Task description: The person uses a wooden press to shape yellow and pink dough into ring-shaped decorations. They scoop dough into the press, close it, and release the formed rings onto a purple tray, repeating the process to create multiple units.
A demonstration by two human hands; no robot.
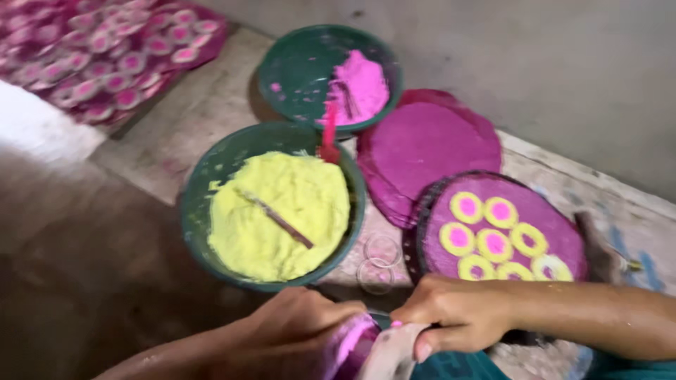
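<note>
My left hand [299, 320] and my right hand [454, 313] meet at the bottom of the head view. Together they grip a pale cloth piping bag [391, 352] smeared with pink paste. Just beyond my right hand lies a round dark tray [420, 232] carrying a purple sheet dotted with several yellow rings with pink centres [493, 236]. A green bowl of yellow paste [278, 211] with a thin stick in it sits just beyond my left hand.
A second green bowl with pink paste [331, 74] stands farther back. A stack of plain purple discs [426, 144] lies beside it. Two small clear rings [377, 264] rest between bowl and tray. Decorated sheets [105, 49] are spread at the top left. A grey wall [563, 63] borders the right.
</note>
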